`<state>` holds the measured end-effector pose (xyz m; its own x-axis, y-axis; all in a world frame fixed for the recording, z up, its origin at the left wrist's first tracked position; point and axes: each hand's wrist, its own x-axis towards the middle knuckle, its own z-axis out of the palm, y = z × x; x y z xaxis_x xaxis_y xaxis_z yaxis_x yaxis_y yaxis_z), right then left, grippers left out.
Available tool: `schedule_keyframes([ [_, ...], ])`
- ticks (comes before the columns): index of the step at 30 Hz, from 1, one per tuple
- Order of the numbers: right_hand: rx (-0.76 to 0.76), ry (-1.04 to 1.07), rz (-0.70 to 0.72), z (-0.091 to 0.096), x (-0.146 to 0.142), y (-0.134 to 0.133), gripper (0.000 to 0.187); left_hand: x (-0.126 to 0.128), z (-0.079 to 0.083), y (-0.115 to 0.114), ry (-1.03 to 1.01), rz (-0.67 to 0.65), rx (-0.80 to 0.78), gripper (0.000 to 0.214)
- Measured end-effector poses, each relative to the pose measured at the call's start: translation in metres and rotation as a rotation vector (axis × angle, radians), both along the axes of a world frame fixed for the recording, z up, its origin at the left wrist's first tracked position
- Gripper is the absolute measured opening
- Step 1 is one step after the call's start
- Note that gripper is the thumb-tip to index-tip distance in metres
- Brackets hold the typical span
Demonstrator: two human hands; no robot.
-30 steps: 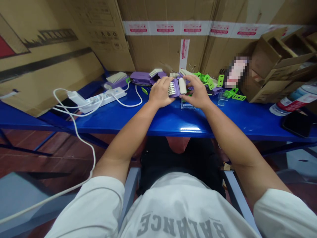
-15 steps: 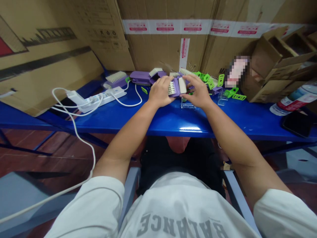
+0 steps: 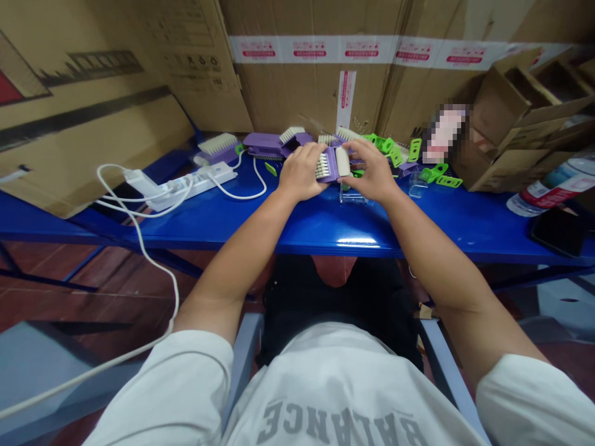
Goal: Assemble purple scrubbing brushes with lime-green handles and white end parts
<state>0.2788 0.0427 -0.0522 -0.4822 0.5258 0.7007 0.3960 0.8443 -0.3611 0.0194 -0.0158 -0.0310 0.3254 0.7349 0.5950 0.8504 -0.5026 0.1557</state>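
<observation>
In the head view, my left hand (image 3: 301,172) is closed around a purple brush (image 3: 330,165) with rows of cream bristles, held just above the table. My right hand (image 3: 373,171) curls its thumb and fingers about a smooth cream block (image 3: 343,161) at the brush's right side. The block touches the brush; whether it is fixed to it I cannot tell. Under my right hand lies a clear plastic piece (image 3: 352,196). More purple brushes (image 3: 263,144) lie behind my hands, and several bright green plastic parts (image 3: 396,155) are to the right.
A white power strip (image 3: 186,188) with cables sits on the blue table (image 3: 307,231) at left. Cardboard (image 3: 307,93) walls off the back. At right stand small open cartons (image 3: 499,118), a leaning water bottle (image 3: 553,187) and a dark phone (image 3: 559,231).
My right thumb and fingers have shifted very slightly on the cream block. The brush and everything else stay in place.
</observation>
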Motion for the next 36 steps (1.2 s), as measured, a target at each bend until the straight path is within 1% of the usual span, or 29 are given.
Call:
schedule_keyframes([
  [9, 0.000, 0.020, 0.016, 0.000, 0.001, 0.000, 0.098, 0.001, 0.003, -0.002, 0.012, 0.009, -0.029, 0.088],
  [15, -0.013, 0.007, 0.020, -0.001, 0.001, 0.001, 0.100, 0.002, 0.002, -0.002, 0.015, 0.015, -0.030, 0.088],
  [21, -0.017, 0.038, 0.007, 0.002, -0.001, -0.004, 0.099, 0.001, 0.001, -0.001, 0.000, -0.001, -0.014, 0.086],
  [26, -0.026, 0.044, -0.021, 0.006, -0.003, -0.009, 0.099, 0.001, 0.002, -0.002, 0.002, 0.003, -0.009, 0.089],
  [31, -0.045, 0.038, -0.023, 0.009, -0.004, -0.013, 0.101, 0.003, 0.004, -0.005, 0.003, 0.006, -0.033, 0.088],
  [36, -0.050, 0.031, -0.009, 0.009, -0.003, -0.012, 0.098, 0.003, 0.005, -0.006, 0.008, 0.007, -0.039, 0.086],
])
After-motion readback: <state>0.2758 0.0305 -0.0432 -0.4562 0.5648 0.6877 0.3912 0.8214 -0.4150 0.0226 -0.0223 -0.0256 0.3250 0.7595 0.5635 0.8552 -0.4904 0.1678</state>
